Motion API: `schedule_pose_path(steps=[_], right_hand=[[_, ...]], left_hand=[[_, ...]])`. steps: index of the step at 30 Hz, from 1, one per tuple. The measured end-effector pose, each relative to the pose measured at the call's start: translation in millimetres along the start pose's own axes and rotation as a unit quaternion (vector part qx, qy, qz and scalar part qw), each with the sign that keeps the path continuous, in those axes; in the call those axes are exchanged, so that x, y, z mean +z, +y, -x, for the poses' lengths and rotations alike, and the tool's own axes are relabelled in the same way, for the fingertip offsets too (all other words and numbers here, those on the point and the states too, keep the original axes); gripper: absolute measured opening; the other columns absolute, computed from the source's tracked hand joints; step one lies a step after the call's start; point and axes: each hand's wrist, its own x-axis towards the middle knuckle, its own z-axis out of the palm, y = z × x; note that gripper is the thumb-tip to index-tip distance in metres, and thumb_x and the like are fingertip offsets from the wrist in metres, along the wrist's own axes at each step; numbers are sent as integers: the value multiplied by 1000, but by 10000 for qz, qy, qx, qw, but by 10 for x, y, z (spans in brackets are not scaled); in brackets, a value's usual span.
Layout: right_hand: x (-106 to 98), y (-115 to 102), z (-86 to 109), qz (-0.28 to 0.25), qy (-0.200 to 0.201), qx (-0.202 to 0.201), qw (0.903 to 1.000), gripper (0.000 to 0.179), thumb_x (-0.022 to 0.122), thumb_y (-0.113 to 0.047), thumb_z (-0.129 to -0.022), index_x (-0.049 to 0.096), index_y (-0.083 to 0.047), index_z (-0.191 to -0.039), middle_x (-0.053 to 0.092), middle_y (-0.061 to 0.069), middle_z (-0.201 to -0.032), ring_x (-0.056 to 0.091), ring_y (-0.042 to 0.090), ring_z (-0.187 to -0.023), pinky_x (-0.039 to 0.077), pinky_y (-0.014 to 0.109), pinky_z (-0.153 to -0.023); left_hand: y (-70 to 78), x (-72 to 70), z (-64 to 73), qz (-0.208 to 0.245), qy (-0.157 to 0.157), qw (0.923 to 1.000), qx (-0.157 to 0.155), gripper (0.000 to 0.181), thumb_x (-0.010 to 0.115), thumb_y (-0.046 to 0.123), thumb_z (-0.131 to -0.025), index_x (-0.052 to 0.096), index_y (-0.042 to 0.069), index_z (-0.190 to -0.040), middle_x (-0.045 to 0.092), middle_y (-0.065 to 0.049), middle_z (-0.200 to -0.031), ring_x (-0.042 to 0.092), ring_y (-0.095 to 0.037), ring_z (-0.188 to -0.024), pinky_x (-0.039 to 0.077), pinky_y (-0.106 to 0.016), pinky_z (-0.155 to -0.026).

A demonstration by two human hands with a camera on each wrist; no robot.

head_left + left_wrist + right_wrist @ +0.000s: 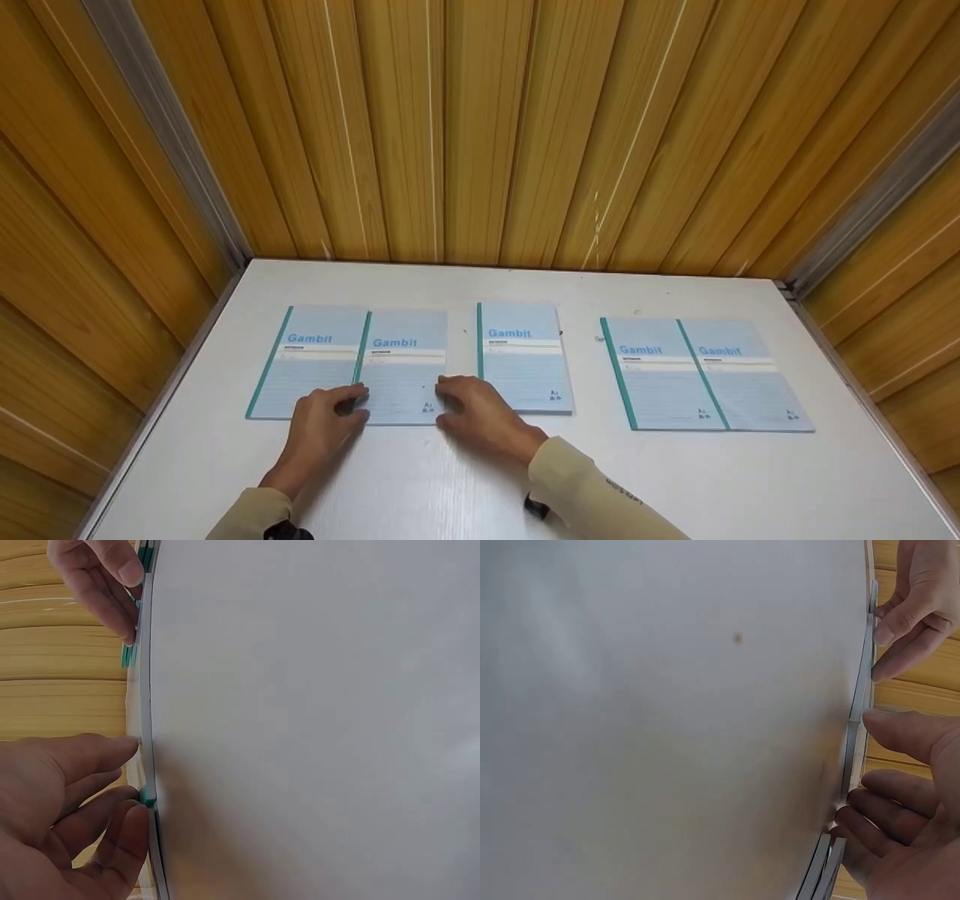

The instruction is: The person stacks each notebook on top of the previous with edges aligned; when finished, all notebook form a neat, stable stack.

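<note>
A light-blue Gambit notebook (401, 375) with a green spine lies flat between my two hands, its spine against the notebook to its left (307, 375). At its lower left corner, the fingertips of my left hand (319, 424) touch the spine side, thumb apart from the fingers. My right hand (484, 412) is at the lower right edge, fingers spread and touching that side. In the right wrist view the right hand (922, 817) shows loosely bent fingers along the edge. The left wrist view shows the left hand (67, 810) with a gap between thumb and fingers.
Just right of my right hand lies another Gambit notebook (525, 367), looking thicker, like a stack. Farther right, two more notebooks, one (660, 382) beside another (750, 390), lie side by side. The white table (420, 487) meets wood-patterned panels (480, 135) behind and at both sides.
</note>
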Motion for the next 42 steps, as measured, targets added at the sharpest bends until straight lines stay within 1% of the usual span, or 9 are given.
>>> schedule_pose_path(steps=[5,12,15,18,23,26,31,38,42], right_hand=[[10,2,28,-19,-4,59,10000,49,73,-9,-98,62,1,-145,57,14,-152,51,28,-143,40,43,-119],[20,5,71,-39,111,11,9999,44,71,-4,-96,66,3,-140,60,15,-149,53,29,-142,41,43,-119],[24,10,81,-75,117,-23,9999,45,71,-3,-96,65,4,-140,60,17,-148,53,29,-141,41,43,-119],[22,8,88,-125,128,-64,9998,46,71,-4,-96,64,5,-140,60,18,-148,53,30,-142,40,43,-119],[24,-9,104,-277,160,-26,9995,49,72,-3,-95,62,6,-142,57,20,-151,50,33,-144,38,44,-121],[27,-31,124,-289,208,40,9994,50,73,-4,-95,61,6,-143,56,22,-151,50,35,-144,38,44,-120],[14,-77,173,-254,309,62,9992,49,76,-4,-94,63,7,-140,62,22,-144,58,33,-136,46,44,-115],[17,-91,232,-373,357,109,9986,40,76,-5,-94,69,7,-132,71,17,-130,68,21,-115,57,37,-99],[10,-86,251,-472,404,25,9981,39,76,-4,-94,70,7,-130,72,17,-126,69,20,-110,58,34,-93]], left_hand=[[-4,17,26,-21,44,10000,45,35,82,-9,-83,80,-1,-117,75,-19,-122,69,-40,-120,54,-54,-102],[-2,50,69,-51,170,9997,144,33,83,-10,-81,81,1,-112,76,-18,-120,73,-38,-113,58,-52,-96],[8,52,93,-4,159,9999,58,34,83,-10,-82,81,1,-114,75,-18,-122,72,-39,-114,58,-52,-96],[17,51,121,44,235,9997,-18,33,82,-10,-83,80,1,-114,75,-19,-122,73,-37,-110,60,-50,-94],[35,52,171,-22,507,9987,-99,29,80,-11,-84,81,1,-110,77,-18,-113,75,-30,-99,62,-46,-87],[53,54,198,-141,572,9981,-160,26,78,-11,-84,81,0,-108,78,-18,-108,75,-29,-95,63,-46,-84],[92,58,228,-255,540,9979,-265,23,77,-10,-85,81,-1,-106,78,-20,-105,76,-30,-93,63,-46,-81],[139,50,219,-294,503,9974,-425,20,77,-7,-86,82,1,-103,78,-20,-106,75,-40,-104,61,-53,-89],[148,33,203,-169,545,9964,-628,18,79,-3,-86,82,3,-102,79,-16,-101,75,-36,-98,60,-53,-87]])
